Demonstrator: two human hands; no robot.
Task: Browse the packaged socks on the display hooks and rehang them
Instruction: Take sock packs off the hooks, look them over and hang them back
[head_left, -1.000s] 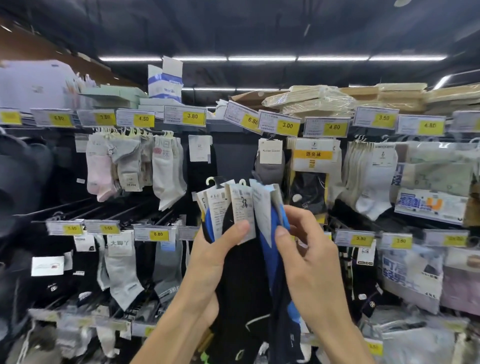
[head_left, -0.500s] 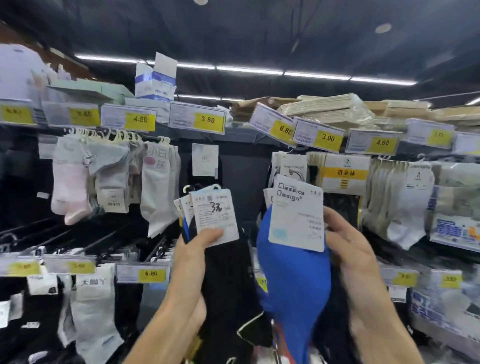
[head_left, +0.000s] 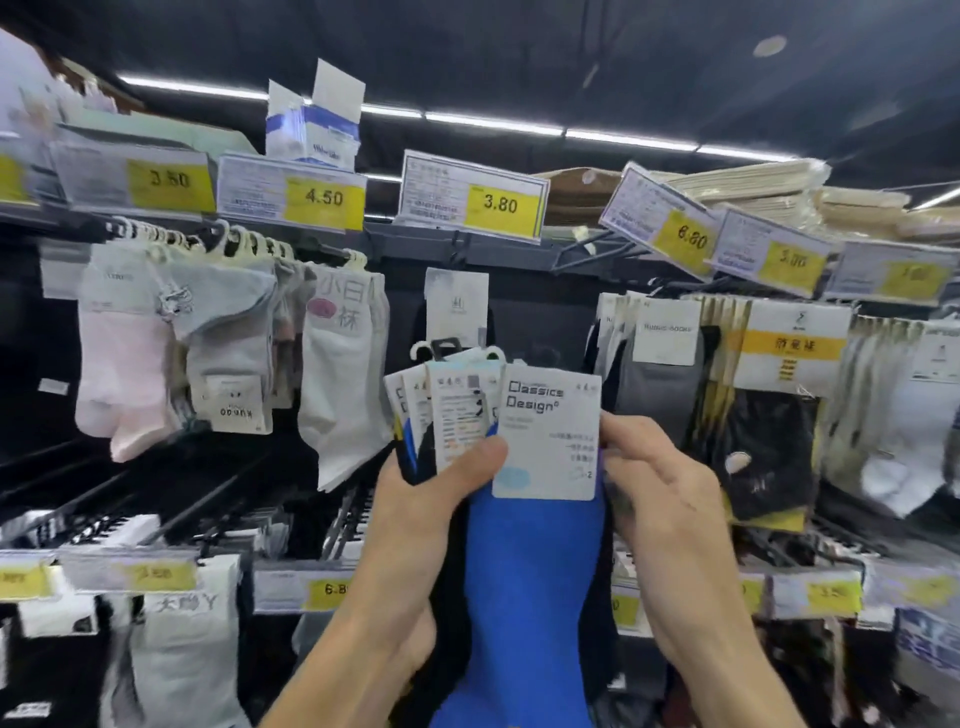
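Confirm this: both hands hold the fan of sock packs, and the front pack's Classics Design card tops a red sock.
Not red: the head view shows a blue sock under the Classics Design card. The rest stands: the left hand and the right hand both hold the fan of sock packs.

"Classics Design" is being displayed on the white card (head_left: 545, 431) of the blue socks (head_left: 530, 582). Directly above that card, 3.80 is being shown on the middle price tag (head_left: 500, 203). 4.50 is being shown on the price tag up-left (head_left: 323, 197) and 6.80 on the tilted tag up-right (head_left: 691, 238).
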